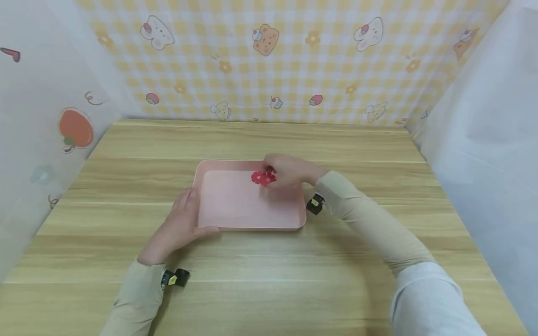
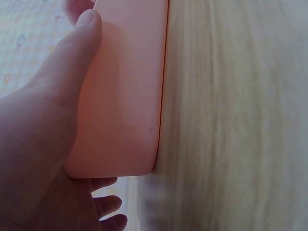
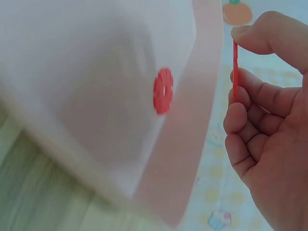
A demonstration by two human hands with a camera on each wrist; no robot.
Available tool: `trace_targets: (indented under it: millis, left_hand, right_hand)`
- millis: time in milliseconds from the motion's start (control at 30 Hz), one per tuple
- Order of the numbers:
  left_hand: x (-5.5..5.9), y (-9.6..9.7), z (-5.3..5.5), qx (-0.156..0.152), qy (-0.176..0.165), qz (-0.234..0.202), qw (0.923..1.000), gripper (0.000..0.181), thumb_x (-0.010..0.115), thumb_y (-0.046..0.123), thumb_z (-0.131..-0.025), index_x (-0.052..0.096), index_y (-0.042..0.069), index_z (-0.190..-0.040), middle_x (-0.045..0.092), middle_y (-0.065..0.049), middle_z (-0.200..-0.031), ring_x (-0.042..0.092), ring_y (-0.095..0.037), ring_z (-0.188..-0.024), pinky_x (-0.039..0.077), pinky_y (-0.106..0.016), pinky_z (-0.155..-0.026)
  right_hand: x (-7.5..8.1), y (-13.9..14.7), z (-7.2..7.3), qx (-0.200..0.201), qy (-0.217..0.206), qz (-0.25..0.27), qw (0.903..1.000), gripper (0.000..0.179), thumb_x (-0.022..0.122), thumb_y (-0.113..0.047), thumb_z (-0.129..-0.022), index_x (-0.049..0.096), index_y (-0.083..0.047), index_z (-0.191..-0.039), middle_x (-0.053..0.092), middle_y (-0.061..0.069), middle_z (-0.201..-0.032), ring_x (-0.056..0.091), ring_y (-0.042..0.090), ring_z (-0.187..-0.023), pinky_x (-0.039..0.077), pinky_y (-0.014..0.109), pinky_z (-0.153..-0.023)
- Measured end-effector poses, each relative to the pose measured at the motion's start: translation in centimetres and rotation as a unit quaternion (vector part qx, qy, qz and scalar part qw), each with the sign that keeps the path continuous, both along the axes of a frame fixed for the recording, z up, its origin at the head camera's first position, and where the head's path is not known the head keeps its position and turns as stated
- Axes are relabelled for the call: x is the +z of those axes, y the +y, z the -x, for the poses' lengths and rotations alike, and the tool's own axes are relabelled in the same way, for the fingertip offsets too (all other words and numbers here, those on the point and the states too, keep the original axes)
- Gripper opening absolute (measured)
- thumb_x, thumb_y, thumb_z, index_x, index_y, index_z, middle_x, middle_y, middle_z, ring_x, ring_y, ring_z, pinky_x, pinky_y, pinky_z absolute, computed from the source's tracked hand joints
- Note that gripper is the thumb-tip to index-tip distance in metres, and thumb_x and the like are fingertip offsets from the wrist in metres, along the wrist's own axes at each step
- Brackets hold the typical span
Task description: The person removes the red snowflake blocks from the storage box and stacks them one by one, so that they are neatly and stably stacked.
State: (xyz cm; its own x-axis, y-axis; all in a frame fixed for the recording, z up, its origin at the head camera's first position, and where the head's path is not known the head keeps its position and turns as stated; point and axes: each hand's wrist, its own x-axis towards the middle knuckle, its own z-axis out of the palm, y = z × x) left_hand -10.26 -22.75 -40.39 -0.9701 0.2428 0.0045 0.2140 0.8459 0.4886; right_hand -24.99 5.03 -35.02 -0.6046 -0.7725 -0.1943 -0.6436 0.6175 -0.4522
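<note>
A shallow pink tray (image 1: 235, 229) sits on the wooden table. My left hand (image 1: 181, 219) rests against its near left corner, thumb along the near wall and fingers along the left side; the left wrist view shows the thumb laid straight on that wall (image 2: 130, 96). Over the tray's far right part, my right hand (image 1: 287, 171) pinches a thin red flower-shaped plastic disc (image 3: 235, 72) between thumb and fingers, seen edge-on in the right wrist view. Another red flower-shaped disc (image 3: 163, 91), with a hole in its middle, lies in the tray by the far wall.
The wooden table (image 1: 260, 280) reaches back to a yellow checked backdrop (image 1: 290, 70) with cartoon prints. White sheets hang at the left (image 1: 38, 116) and right (image 1: 483, 116) sides. A small black wrist camera (image 1: 315, 204) is close to the tray's right wall.
</note>
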Motion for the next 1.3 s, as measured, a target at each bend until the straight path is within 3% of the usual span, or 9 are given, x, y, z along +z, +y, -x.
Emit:
trace_targets:
  millis: [233,400,500,800,1067,1300]
  left_hand:
    - [-0.2,0.0,0.1,-0.004,-0.001,0.002,1.0000,0.123,0.082,0.047,-0.069,0.007,-0.013,-0.146,0.024,-0.036,-0.144,0.025,-0.050,-0.133,0.025,-0.062,-0.110]
    - [-0.4,-0.1,0.2,-0.003,0.011,0.001,0.9999,0.123,0.082,0.046,-0.068,0.008,-0.013,-0.146,0.026,-0.037,-0.143,0.027,-0.050,-0.131,0.026,-0.063,-0.108]
    - [-0.5,-0.1,0.3,-0.004,0.017,0.006,0.9998,0.123,0.083,0.046,-0.068,0.009,-0.014,-0.145,0.028,-0.037,-0.142,0.028,-0.050,-0.130,0.027,-0.063,-0.108]
    - [-0.5,0.0,0.4,-0.005,-0.002,0.018,0.9998,0.124,0.082,0.046,-0.069,0.006,-0.014,-0.146,0.025,-0.037,-0.143,0.026,-0.050,-0.131,0.025,-0.063,-0.109]
    - [-0.6,0.0,0.6,-0.008,0.011,0.019,0.9997,0.122,0.082,0.047,-0.068,0.010,-0.015,-0.144,0.029,-0.037,-0.140,0.029,-0.050,-0.129,0.026,-0.063,-0.108]
    - [-0.4,0.0,0.6,-0.010,0.015,0.017,0.9997,0.121,0.083,0.046,-0.068,0.011,-0.014,-0.144,0.030,-0.036,-0.138,0.030,-0.049,-0.127,0.028,-0.062,-0.107]
  right_hand:
    - [0.5,3.6,0.4,-0.058,-0.006,-0.005,0.9983,0.036,0.072,-0.021,-0.082,0.059,-0.007,-0.113,0.058,0.004,-0.102,0.052,0.021,-0.092,0.049,0.030,-0.082]
    - [0.4,6.2,0.5,-0.101,-0.005,0.032,0.9943,0.035,0.071,-0.018,-0.080,0.060,-0.006,-0.110,0.060,0.006,-0.103,0.052,0.022,-0.093,0.049,0.034,-0.086]
    - [-0.1,7.7,0.6,-0.110,0.005,0.048,0.9928,0.034,0.072,-0.018,-0.079,0.061,-0.004,-0.108,0.060,0.008,-0.100,0.052,0.023,-0.091,0.048,0.036,-0.084]
    - [-2.0,11.7,0.8,-0.132,0.025,0.026,0.9905,0.033,0.071,-0.015,-0.080,0.059,0.001,-0.106,0.058,0.012,-0.098,0.053,0.024,-0.087,0.049,0.034,-0.078]
    - [-3.0,13.1,0.7,-0.157,0.022,0.012,0.9873,0.032,0.070,-0.014,-0.080,0.059,0.002,-0.105,0.057,0.012,-0.097,0.051,0.024,-0.087,0.047,0.034,-0.077]
    - [-3.4,14.0,0.6,-0.154,0.021,0.022,0.9875,0.034,0.071,-0.012,-0.078,0.058,0.004,-0.106,0.056,0.013,-0.097,0.051,0.024,-0.086,0.046,0.033,-0.076]
